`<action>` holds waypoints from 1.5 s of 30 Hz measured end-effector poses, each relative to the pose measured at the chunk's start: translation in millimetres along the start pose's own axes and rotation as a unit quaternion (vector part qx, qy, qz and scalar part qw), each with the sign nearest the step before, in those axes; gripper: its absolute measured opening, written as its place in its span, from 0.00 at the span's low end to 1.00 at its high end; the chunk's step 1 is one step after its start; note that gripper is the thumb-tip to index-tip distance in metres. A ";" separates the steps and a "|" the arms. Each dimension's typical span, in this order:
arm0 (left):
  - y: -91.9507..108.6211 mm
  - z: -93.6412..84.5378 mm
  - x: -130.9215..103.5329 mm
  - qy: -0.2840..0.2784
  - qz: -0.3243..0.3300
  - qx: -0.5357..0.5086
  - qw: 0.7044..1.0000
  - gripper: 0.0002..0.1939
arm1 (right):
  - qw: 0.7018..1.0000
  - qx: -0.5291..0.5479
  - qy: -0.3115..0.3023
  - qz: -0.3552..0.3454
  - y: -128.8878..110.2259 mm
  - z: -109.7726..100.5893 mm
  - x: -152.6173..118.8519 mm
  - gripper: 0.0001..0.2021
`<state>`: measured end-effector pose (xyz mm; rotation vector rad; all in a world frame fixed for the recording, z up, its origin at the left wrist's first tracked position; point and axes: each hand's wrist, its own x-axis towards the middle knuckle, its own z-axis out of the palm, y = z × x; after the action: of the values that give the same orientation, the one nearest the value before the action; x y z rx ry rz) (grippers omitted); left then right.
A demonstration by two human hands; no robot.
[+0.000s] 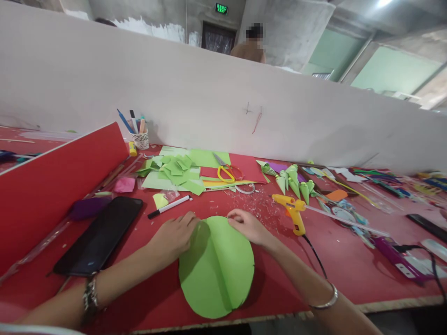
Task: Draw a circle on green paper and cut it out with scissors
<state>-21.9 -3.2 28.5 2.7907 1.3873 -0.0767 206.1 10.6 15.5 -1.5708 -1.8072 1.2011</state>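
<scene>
A round piece of green paper [216, 270] with a crease down its middle lies near the front edge of the red table. My left hand [181, 232] has its fingers curled at the paper's upper left rim; the fingertips are partly hidden. On the upper right rim, my right hand [247, 225] pinches the paper between thumb and fingers. Just beyond my left hand lies a white marker [170, 207] with a black cap. A yellow glue gun [291, 211] rests to the right of my right hand, its cord running toward the table edge.
Behind the circle are green paper squares [176, 170], yellow-handled scissors [225, 170] and rolled green paper cones [293, 181]. A black phone [101, 235] lies left, by a leaning red board [63, 186]. A pen cup [141, 138] stands against the white partition [195, 102]. A purple device [401, 260] sits right.
</scene>
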 end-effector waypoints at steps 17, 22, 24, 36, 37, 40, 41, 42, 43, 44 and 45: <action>15.7 24.3 11.7 0.045 -0.005 0.050 0.998 0.24 | 0.971 -0.224 0.005 -0.077 -13.7 10.9 15.1 0.15; 16.2 26.2 10.8 0.049 -0.015 0.038 0.998 0.21 | 0.944 -0.309 0.066 -0.092 -8.6 26.9 3.6 0.16; 16.2 26.4 10.7 0.048 -0.019 0.038 0.998 0.21 | 0.931 -0.341 0.085 -0.100 -6.5 31.6 0.5 0.15; 18.1 24.7 11.2 0.048 -0.017 0.053 0.997 0.22 | 0.886 -0.428 0.132 -0.116 1.0 39.1 -7.4 0.09; 17.8 24.9 11.4 0.050 -0.016 0.049 0.997 0.22 | 0.885 -0.432 0.134 -0.114 1.9 38.3 -8.4 0.09; 16.9 23.6 9.5 0.048 -0.016 0.036 0.998 0.22 | 0.887 -0.429 0.136 -0.109 3.2 35.2 -10.1 0.10; 16.9 22.6 7.8 0.048 -0.017 0.030 0.998 0.23 | 0.892 -0.418 0.135 -0.107 2.8 33.7 -10.2 0.10; 17.1 21.4 5.8 0.048 -0.017 0.023 0.998 0.23 | 0.901 -0.399 0.135 -0.104 1.8 32.1 -10.1 0.10; 17.7 20.3 3.4 0.049 -0.017 0.015 0.999 0.24 | 0.914 -0.371 0.134 -0.097 0.4 30.2 -10.1 0.10; 18.7 19.3 1.0 0.048 -0.016 0.009 0.999 0.24 | 0.929 -0.334 0.133 -0.084 -1.3 28.1 -10.3 0.10; 20.1 18.7 -1.1 0.044 -0.015 0.004 0.999 0.24 | 0.947 -0.289 0.128 -0.065 -3.1 25.8 -11.1 0.10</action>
<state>-7.1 -17.1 10.0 2.8111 1.4518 0.0427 186.5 -7.9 7.0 -1.7664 -2.1515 0.3862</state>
